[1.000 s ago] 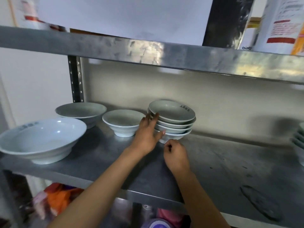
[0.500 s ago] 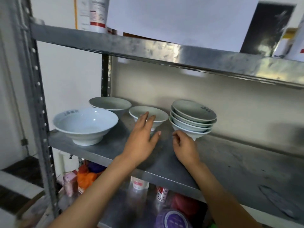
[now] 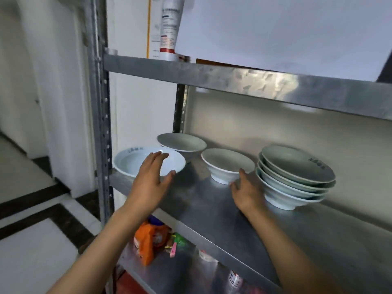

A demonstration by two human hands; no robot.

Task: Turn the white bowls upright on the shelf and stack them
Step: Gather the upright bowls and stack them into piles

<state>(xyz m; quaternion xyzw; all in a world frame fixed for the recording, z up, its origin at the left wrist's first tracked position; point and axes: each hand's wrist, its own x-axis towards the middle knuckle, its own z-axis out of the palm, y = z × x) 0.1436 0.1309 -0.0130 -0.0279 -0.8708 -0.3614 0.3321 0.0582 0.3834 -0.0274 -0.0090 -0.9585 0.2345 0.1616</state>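
On the metal shelf [image 3: 203, 206] stand three single white bowls, all upright, and a stack of several upright white bowls [image 3: 294, 177] at the right. My left hand [image 3: 151, 177] is spread open in front of the large bowl [image 3: 131, 162] at the shelf's left end, fingers over its rim. My right hand [image 3: 246, 189] reaches to the small bowl [image 3: 224, 164] in the middle, fingertips at its right side and foot. A third bowl [image 3: 180, 142] stands behind, near the back post.
The upper shelf's edge [image 3: 244, 81] hangs low over the bowls, with a tube [image 3: 169, 28] and paper on it. Perforated posts [image 3: 99, 124] frame the left side. Packets and jars [image 3: 148, 242] lie on the lower shelf. Tiled floor lies at the left.
The view has swung left. My left hand moved from the small middle bowl to the large left bowl. My right hand left the foot of the stack and went to the small bowl.
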